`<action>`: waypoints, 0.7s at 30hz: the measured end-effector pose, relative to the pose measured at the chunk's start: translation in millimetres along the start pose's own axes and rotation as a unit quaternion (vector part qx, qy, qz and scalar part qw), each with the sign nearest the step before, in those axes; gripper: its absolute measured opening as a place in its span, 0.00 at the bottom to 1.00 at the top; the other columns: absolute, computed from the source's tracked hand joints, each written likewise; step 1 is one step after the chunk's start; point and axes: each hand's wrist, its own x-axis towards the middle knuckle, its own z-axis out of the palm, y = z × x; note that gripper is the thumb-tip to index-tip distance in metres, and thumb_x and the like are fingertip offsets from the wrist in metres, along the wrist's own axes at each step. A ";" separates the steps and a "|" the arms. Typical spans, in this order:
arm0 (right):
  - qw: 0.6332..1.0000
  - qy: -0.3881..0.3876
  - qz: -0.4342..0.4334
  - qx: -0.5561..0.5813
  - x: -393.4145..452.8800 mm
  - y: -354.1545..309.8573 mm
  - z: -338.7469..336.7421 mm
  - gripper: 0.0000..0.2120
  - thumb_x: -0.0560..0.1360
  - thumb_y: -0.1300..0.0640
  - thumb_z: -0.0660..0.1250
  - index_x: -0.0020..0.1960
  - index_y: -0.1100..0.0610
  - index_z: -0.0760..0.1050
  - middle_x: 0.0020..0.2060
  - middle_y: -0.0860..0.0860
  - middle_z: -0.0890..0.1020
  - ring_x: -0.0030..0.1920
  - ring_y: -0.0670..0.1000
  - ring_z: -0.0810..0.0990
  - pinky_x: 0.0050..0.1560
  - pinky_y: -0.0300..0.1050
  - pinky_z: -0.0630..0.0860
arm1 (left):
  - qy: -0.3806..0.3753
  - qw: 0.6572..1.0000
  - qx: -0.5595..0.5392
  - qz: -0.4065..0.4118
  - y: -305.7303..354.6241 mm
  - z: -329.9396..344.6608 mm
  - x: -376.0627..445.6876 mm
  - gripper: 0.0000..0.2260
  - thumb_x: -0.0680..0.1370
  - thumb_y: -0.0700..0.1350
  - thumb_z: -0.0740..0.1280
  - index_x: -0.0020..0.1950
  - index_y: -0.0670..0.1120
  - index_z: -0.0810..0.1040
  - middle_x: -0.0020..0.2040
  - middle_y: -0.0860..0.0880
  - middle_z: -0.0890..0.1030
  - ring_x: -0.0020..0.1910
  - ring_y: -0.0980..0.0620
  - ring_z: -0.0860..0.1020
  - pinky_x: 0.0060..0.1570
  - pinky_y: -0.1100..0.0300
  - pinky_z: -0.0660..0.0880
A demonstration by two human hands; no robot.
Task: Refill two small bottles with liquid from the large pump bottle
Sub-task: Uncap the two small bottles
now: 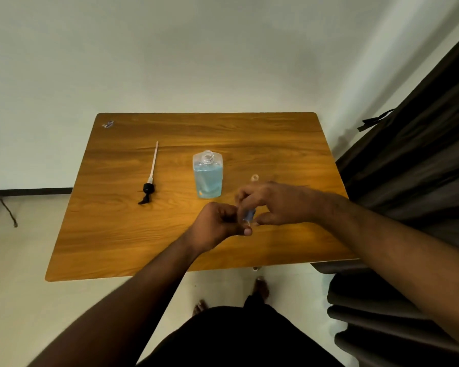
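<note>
The pump (148,187) lay on the left part of the table (117,247), already out of its bottle, with its long tube pointing away; it looked light and probably wet, so likely to drip if lifted. In the middle stood the big bottle (207,176), open at the neck and about half full of blue liquid. It seemed heavy enough to need a grip around the flat body, and its clear plastic was probably slippery. The left hand (217,225) and the right hand (270,203) were close together in front of it, both pinching one small bottle (249,215) with blue inside; whether they turned a cap I cannot tell. A second small bottle (254,177), clear and light, stood behind the right hand. The table had much open room on the left, but its right edge was near a dark curtain (408,168).
</note>
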 end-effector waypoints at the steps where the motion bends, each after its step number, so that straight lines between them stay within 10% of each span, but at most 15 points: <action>1: 1.000 0.002 0.026 0.009 0.2 -2.5 0.3 0.22 0.68 0.54 0.74 0.61 0.49 0.74 0.57 0.45 0.74 0.54 0.39 0.71 0.53 0.34 0.71 | 0.000 1.000 0.010 0.012 1.0 -1.7 0.9 0.09 0.67 0.35 0.77 0.44 0.34 0.82 0.36 0.38 0.81 0.36 0.50 0.76 0.39 0.57 0.75; 6: 0.970 0.089 0.166 -0.154 7.5 -22.1 2.3 0.26 0.71 0.36 0.66 0.62 0.51 0.74 0.55 0.49 0.78 0.49 0.46 0.75 0.44 0.42 0.74 | 0.017 0.997 0.050 0.049 8.2 -3.8 3.1 0.10 0.66 0.35 0.78 0.45 0.37 0.84 0.38 0.43 0.84 0.37 0.55 0.78 0.39 0.57 0.77; 9: 0.967 0.049 0.130 -0.216 7.8 -32.0 -6.2 0.11 0.75 0.48 0.67 0.53 0.54 0.78 0.42 0.45 0.72 0.43 0.46 0.74 0.37 0.39 0.70 | 0.038 0.994 0.086 0.061 6.4 -4.9 9.4 0.11 0.65 0.40 0.79 0.43 0.38 0.83 0.37 0.37 0.82 0.34 0.50 0.76 0.36 0.51 0.75; 13: 0.968 0.015 0.030 -0.249 4.7 -26.2 -15.2 0.12 0.75 0.61 0.66 0.58 0.53 0.77 0.49 0.49 0.74 0.45 0.43 0.66 0.42 0.38 0.69 | 0.042 0.993 0.085 0.073 6.7 -5.0 18.7 0.15 0.66 0.45 0.79 0.46 0.39 0.82 0.40 0.34 0.81 0.38 0.35 0.78 0.40 0.40 0.76; 21: 0.948 0.032 -0.026 -0.315 -7.3 11.8 -22.4 0.07 0.74 0.64 0.66 0.51 0.56 0.78 0.49 0.53 0.76 0.47 0.47 0.70 0.38 0.39 0.64 | -0.040 0.996 0.084 0.012 21.5 0.9 51.5 0.06 0.71 0.38 0.75 0.42 0.46 0.80 0.37 0.47 0.82 0.38 0.56 0.79 0.38 0.57 0.78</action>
